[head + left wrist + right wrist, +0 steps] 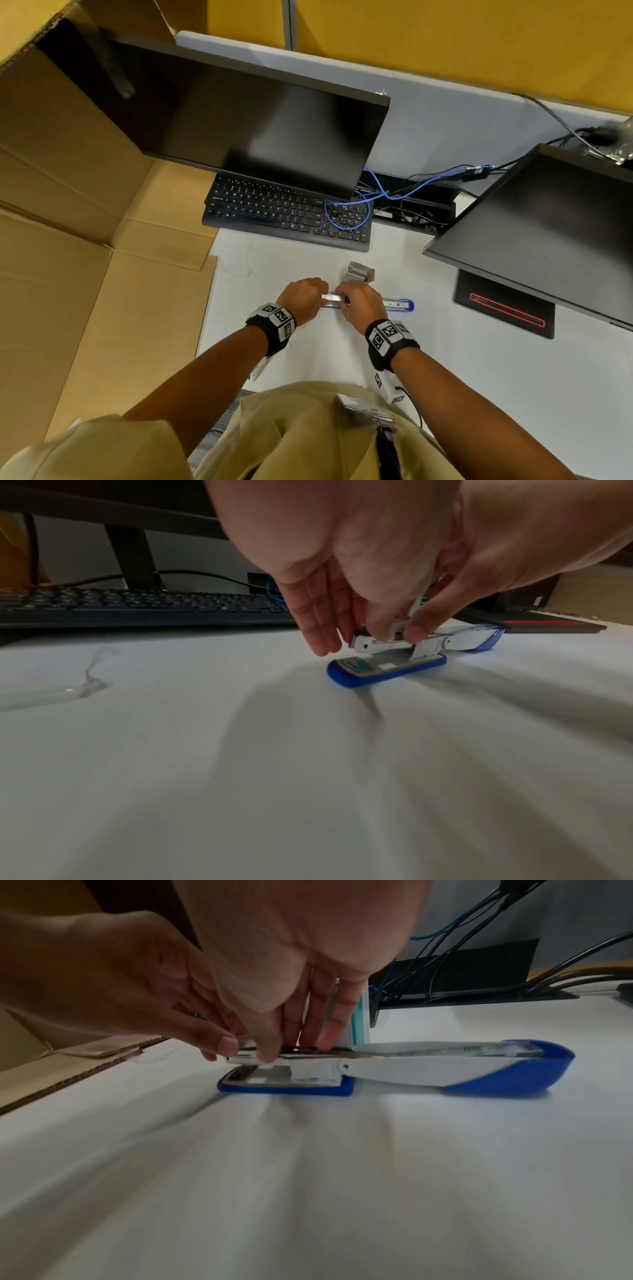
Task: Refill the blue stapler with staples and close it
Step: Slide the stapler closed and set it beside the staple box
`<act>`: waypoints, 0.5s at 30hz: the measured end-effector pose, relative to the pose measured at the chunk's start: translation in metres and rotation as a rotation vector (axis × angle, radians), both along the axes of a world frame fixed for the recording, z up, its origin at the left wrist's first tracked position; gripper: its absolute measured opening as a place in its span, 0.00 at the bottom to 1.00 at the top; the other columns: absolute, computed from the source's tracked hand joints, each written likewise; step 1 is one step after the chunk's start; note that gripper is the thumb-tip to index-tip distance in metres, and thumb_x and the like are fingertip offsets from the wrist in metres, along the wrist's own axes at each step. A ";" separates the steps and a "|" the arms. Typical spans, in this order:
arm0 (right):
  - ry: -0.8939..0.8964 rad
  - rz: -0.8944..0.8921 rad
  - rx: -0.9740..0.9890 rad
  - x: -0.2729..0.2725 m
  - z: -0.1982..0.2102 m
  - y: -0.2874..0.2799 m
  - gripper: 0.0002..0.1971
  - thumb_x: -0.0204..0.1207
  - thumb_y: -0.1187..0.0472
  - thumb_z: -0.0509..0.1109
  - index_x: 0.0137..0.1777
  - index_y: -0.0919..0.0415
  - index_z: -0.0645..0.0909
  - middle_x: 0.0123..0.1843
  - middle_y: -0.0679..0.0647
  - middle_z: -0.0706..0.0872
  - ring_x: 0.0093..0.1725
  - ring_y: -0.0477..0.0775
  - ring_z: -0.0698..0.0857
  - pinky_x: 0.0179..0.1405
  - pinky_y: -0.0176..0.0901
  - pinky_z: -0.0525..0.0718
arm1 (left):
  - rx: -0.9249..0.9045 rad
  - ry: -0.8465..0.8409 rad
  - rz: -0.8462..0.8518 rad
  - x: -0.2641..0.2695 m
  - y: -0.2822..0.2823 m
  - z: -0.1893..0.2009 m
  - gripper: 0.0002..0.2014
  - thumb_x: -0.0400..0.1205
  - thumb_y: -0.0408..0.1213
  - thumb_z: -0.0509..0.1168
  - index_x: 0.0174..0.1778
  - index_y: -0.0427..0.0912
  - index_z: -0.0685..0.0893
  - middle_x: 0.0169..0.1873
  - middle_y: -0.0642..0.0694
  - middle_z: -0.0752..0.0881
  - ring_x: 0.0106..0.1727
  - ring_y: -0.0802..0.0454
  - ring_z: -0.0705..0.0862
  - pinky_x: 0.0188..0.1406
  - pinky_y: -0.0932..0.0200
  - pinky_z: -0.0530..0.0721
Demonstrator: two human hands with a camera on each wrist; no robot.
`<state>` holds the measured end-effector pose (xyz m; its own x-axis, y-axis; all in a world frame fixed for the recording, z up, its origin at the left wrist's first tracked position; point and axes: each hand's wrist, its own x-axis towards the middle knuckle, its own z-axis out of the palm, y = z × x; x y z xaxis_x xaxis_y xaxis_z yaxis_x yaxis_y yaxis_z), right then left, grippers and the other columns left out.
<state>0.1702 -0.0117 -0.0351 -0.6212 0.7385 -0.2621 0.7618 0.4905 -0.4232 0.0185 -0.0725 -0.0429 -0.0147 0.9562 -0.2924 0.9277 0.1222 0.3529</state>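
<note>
The blue stapler (pixel 399 304) lies opened out flat on the white desk (pixel 479 377), its blue-and-white lid (pixel 479 1069) swung back to the right and its blue base (pixel 284 1088) on the left. My left hand (pixel 305 298) pinches the front end of the metal magazine (pixel 377 643) between thumb and forefinger. My right hand (pixel 356 303) sits over the middle of the magazine, fingertips (pixel 308 1039) down on a shiny staple strip (pixel 301 1049) in the channel, thumb against the near side. A small staple box (pixel 358 272) stands just behind the hands.
A black keyboard (pixel 287 212) and dark monitor (pixel 239 116) stand behind the stapler. A second monitor (pixel 548 212) with a red-lined base (pixel 503 308) is to the right. Blue and black cables (pixel 394 192) run between them. Flattened cardboard (pixel 85 240) covers the left.
</note>
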 end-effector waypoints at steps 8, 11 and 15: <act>-0.018 0.011 0.019 -0.001 -0.008 0.002 0.05 0.76 0.59 0.72 0.50 0.54 0.86 0.47 0.54 0.90 0.45 0.56 0.87 0.45 0.47 0.87 | 0.039 0.024 -0.031 0.000 0.001 -0.008 0.04 0.80 0.34 0.64 0.47 0.39 0.84 0.43 0.40 0.89 0.41 0.37 0.87 0.34 0.52 0.80; -0.012 0.024 0.027 -0.001 -0.007 0.004 0.05 0.75 0.58 0.73 0.50 0.54 0.87 0.47 0.54 0.90 0.45 0.55 0.87 0.45 0.46 0.87 | 0.037 0.044 -0.038 -0.001 0.001 -0.009 0.04 0.80 0.35 0.64 0.46 0.41 0.84 0.42 0.41 0.89 0.41 0.38 0.87 0.35 0.51 0.81; -0.014 0.036 0.031 0.000 -0.006 0.006 0.06 0.76 0.56 0.73 0.50 0.53 0.88 0.46 0.53 0.91 0.46 0.55 0.87 0.46 0.46 0.86 | 0.051 0.057 -0.051 0.000 0.001 -0.012 0.06 0.80 0.38 0.65 0.45 0.42 0.87 0.40 0.41 0.90 0.40 0.38 0.87 0.34 0.52 0.81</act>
